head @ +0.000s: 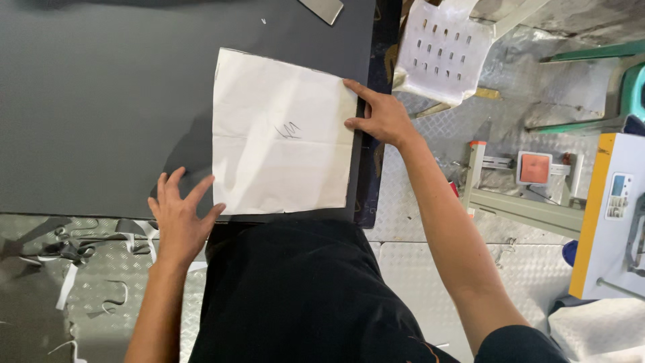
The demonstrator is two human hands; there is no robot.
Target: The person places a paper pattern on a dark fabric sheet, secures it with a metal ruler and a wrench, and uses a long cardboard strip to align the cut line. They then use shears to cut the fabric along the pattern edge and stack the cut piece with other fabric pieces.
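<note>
A creased white paper sheet (pixel 282 134) with a small pen scribble lies flat on a large dark grey sheet (pixel 101 101) that covers the table. My left hand (pixel 178 215) rests flat, fingers spread, on the dark sheet at the paper's near left corner. My right hand (pixel 379 115) grips the right edge of the dark sheet, thumb pressing the paper's right edge. Neither hand lifts anything.
A white perforated plastic chair (pixel 440 47) stands beyond the table's right edge. A yellow and white machine (pixel 615 215) and a grey metal frame (pixel 524 202) stand on the metal tread-plate floor at right. Strip offcuts (pixel 80 255) litter the floor at left. A metal piece (pixel 322 8) lies at the top.
</note>
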